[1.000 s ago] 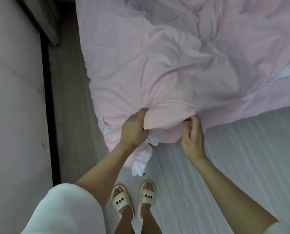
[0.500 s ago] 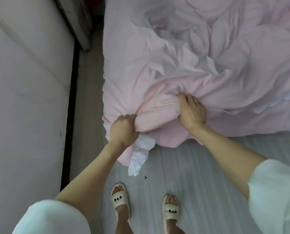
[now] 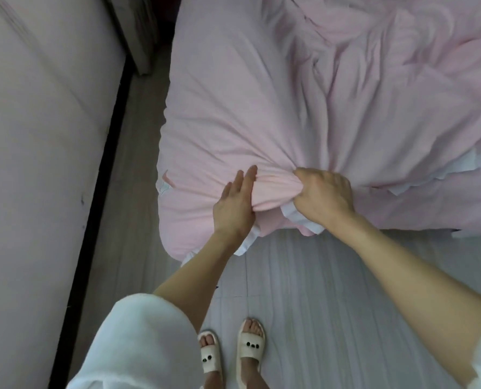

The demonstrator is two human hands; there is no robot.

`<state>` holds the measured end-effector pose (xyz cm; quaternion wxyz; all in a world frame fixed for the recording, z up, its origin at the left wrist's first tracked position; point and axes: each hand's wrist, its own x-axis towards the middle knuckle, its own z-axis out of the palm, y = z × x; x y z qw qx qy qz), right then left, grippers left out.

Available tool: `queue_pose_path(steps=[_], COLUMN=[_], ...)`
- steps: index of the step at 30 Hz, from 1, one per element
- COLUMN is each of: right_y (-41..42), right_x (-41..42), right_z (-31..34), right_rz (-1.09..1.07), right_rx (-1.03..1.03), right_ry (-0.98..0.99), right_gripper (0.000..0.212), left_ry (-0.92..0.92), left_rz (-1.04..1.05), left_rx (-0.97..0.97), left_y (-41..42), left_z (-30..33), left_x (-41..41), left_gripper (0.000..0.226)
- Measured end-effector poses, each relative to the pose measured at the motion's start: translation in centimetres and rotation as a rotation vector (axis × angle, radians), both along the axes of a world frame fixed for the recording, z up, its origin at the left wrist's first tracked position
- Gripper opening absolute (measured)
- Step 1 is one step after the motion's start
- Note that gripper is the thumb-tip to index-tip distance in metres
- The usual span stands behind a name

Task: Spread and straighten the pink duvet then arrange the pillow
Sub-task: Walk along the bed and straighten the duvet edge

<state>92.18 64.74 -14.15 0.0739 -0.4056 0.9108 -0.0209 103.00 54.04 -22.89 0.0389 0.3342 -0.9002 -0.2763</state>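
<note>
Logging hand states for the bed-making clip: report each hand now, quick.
Left hand: open, straight fingers resting against the bunched fold of the crumpled pink fabric duvet.
Right hand: closed, gripping that bunched fold of the duvet.

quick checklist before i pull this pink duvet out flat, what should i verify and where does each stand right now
1. Right hand has a firm grip on the pink duvet: ok, fingers are curled round a gathered bunch.
2. Left hand also gripping: not ok, its fingers lie straight against the bunch.
3. Duvet lying smooth: not ok, creases fan out from the bunch and the far side is rumpled.
4. White lining tucked away: not ok, it pokes out below the pink edge.
5. Floor near the slippers free for a step back: ok in what shows.
6. Pillow position: cannot tell, no pillow is visible.
</note>
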Motion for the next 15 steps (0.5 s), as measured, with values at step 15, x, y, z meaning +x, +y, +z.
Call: queue_pose_path(steps=[15], right_y=[9.8], right_x=[2.6], right_z=[-16.6], right_rz=[-0.17], right_rx=[0.441], right_ry=[-0.752], right_gripper=[0.052], left_ry=[-0.618], left_rz=[-0.382], left_rx=[0.052], left_y=[-1.5], left_z=[-8.1], left_x=[5.7], left_gripper=[0.049])
